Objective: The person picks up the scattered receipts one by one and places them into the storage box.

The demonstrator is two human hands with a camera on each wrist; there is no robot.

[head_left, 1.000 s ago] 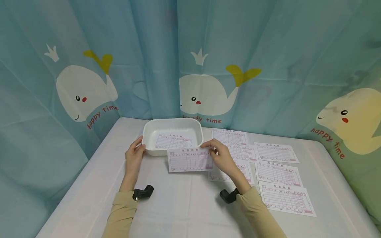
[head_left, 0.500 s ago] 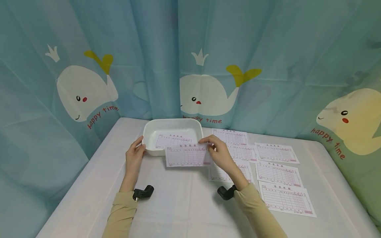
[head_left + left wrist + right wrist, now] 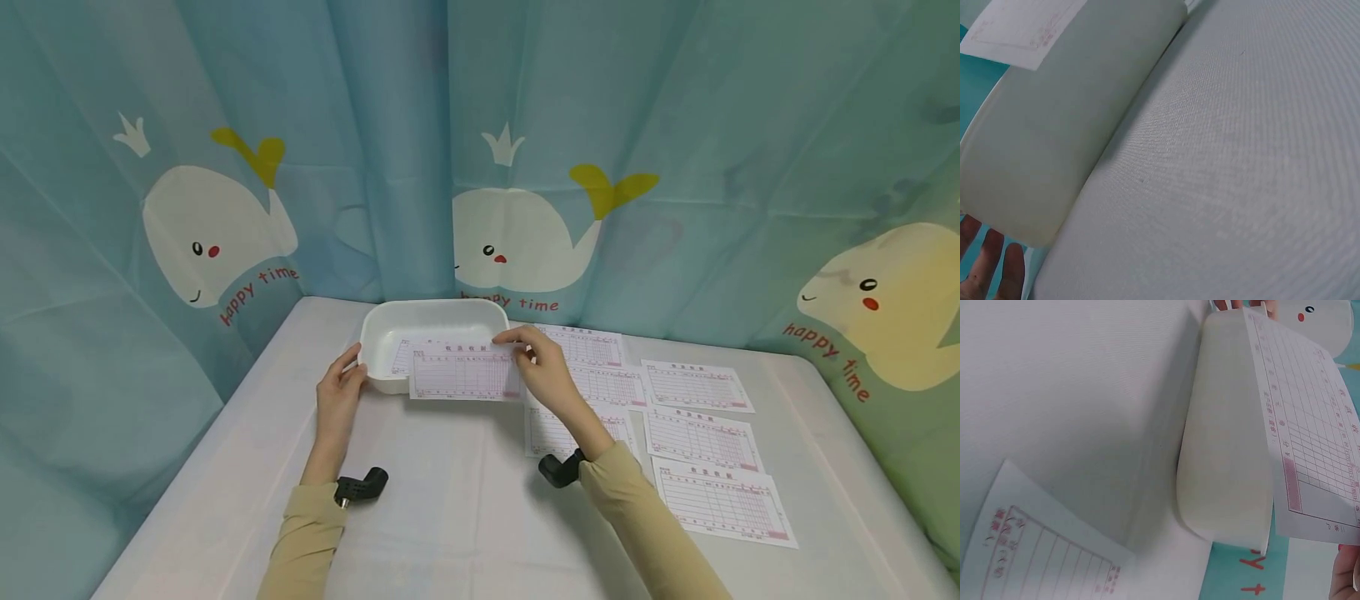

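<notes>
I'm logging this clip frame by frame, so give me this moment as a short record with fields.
Left hand: touches left end of white bin
Right hand: pinches printed slip by its right end
Contact of slip and bin: cannot tell
Inside bin: another slip, partly hidden behind the held one
Table: six more slips, two columns, right of the bin
Backdrop: whale-print curtain

1. From where I stand, the basin (image 3: 386, 386) looks like smooth plastic, satin outside, with a faint gleam within.
2. The raised slip (image 3: 459, 377) is thin, smooth, matt paper, printed with ruled lines.
3. The loose slips (image 3: 702, 437) look like the same flat, unglossy paper.
4. The table cover (image 3: 435, 508) is matt cloth with a fine ribbed weave.
5. The curtain (image 3: 397, 150) seems smooth fabric, softly sheened along its folds.
6. The sleeves (image 3: 303, 542) are matt, creased cloth.
</notes>
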